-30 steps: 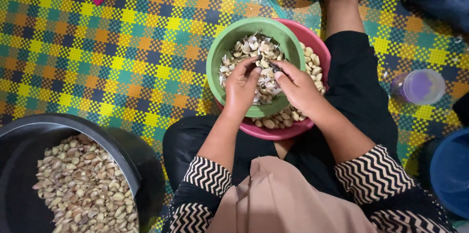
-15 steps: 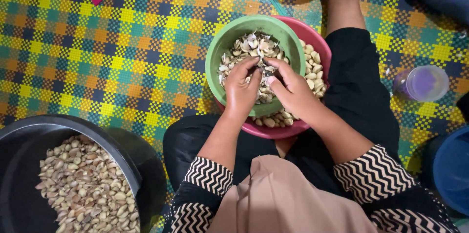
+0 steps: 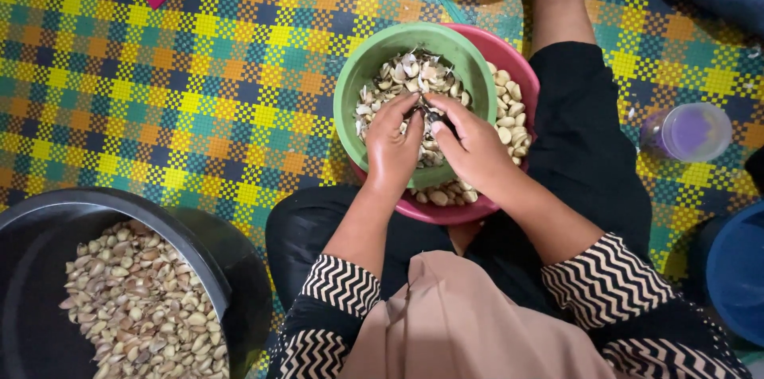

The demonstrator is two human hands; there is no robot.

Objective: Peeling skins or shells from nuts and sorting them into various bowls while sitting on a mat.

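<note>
Peeling step | left hand and right hand fingers pinch one garlic clove over green bowl | next likely needs skin stripped, clove dropped into pink bowl

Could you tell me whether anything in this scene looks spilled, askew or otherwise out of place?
Only small things. The green bowl sits off-centre inside the pink bowl, leaving a crescent of peeled cloves. A few pale flecks lie on the woven mat near the purple cup. Both hands, left and right, work over the green bowl.
</note>
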